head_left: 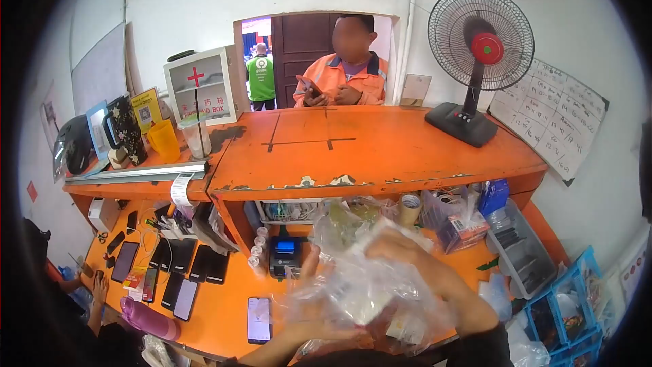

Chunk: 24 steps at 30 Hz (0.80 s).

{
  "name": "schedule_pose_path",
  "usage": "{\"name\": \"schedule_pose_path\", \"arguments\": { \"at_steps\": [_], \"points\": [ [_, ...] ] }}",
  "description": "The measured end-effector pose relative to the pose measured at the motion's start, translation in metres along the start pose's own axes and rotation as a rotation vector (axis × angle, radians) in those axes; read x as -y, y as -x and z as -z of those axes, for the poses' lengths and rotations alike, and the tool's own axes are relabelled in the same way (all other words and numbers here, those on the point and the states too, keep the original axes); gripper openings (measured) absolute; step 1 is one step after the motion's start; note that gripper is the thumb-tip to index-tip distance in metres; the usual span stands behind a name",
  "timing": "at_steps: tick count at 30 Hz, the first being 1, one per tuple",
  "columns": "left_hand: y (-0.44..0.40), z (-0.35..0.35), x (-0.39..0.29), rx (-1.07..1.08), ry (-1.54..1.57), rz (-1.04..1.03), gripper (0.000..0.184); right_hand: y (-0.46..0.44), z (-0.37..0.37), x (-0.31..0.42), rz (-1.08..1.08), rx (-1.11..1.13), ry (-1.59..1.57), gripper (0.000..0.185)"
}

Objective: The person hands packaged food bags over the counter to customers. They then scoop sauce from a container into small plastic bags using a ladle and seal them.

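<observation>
A crinkled clear plastic bag (360,292) is between my two hands, above the front of the orange desk. My left hand (324,323) cups it from below and the left side, thumb raised, with part of the palm behind the film. From above, my right hand (407,255) closes on the bag's upper part, its fingertips hidden by the plastic. Something white shows through the film, but its kind cannot be made out. A phone with a lit screen (259,319) lies left of my left hand. Just beyond the bag stands a small black printer (286,255).
Several phones (185,299) and a pink bottle (151,319) occupy the desk's left side, near another person's hand (99,289). A fan (482,47) stands on the raised counter (380,143). A person in an orange jacket (343,85) holds a phone at the window. A grey bin (523,251) sits right.
</observation>
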<state>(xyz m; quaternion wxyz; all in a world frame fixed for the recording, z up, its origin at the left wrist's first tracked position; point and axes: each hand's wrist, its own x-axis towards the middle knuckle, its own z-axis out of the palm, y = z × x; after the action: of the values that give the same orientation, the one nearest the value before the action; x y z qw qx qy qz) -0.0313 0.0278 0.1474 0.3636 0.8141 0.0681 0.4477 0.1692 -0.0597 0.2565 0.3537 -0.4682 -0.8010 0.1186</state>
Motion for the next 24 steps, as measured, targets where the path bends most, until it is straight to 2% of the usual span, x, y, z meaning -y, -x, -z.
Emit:
{"name": "schedule_pose_path", "arguments": {
  "at_steps": [1, 3, 5, 6, 8, 9, 11, 15, 16, 18, 20, 22, 24],
  "points": [
    [-0.003, 0.0, 0.002, -0.003, 0.083, 0.039, 0.106, -0.016, 0.002, -0.001, 0.113, -0.041, 0.062, 0.029],
    [-0.017, 0.006, 0.015, -0.103, -0.274, -0.172, 0.098, -0.048, 0.013, 0.0, 0.249, -0.086, 0.044, 0.028],
    [-0.057, 0.017, 0.004, -0.363, -0.452, -0.415, 0.09, -0.078, 0.02, -0.007, 0.29, -0.155, 0.179, 0.028],
    [-0.073, 0.02, 0.008, -0.404, -0.479, -0.36, 0.088, -0.091, 0.022, -0.011, 0.246, -0.2, 0.174, 0.026],
    [-0.099, 0.025, 0.02, -0.432, -0.51, -0.295, 0.085, -0.111, 0.023, -0.039, 0.165, -0.234, 0.162, 0.035],
    [-0.111, 0.027, 0.023, -0.386, -0.573, -0.27, 0.081, -0.11, 0.018, -0.053, 0.161, -0.239, 0.154, 0.035],
    [-0.124, 0.028, 0.021, -0.258, -0.755, -0.196, 0.071, -0.11, 0.01, -0.071, 0.096, -0.468, 0.168, 0.05],
    [-0.154, 0.023, 0.037, -0.131, -0.858, -0.179, 0.065, -0.072, -0.008, -0.065, 0.067, -0.661, 0.35, 0.061],
    [-0.165, 0.022, 0.042, -0.138, -0.863, -0.157, 0.065, -0.056, -0.009, -0.057, 0.088, -0.682, 0.327, 0.061],
    [-0.192, 0.018, 0.052, 0.039, -0.949, 0.05, 0.065, -0.027, -0.005, -0.044, 0.059, -0.644, 0.328, 0.058],
    [-0.23, 0.015, 0.078, 0.197, -1.02, 0.155, 0.066, -0.004, -0.003, -0.038, 0.025, -0.617, 0.341, 0.056],
    [-0.265, 0.007, 0.105, 0.188, -1.08, 0.203, 0.068, 0.015, 0.0, -0.037, -0.034, -0.594, 0.369, 0.051],
    [-0.301, 0.005, 0.123, 0.316, -1.086, 0.331, 0.068, 0.028, 0.005, -0.038, -0.071, -0.586, 0.387, 0.047]
  ]
}}
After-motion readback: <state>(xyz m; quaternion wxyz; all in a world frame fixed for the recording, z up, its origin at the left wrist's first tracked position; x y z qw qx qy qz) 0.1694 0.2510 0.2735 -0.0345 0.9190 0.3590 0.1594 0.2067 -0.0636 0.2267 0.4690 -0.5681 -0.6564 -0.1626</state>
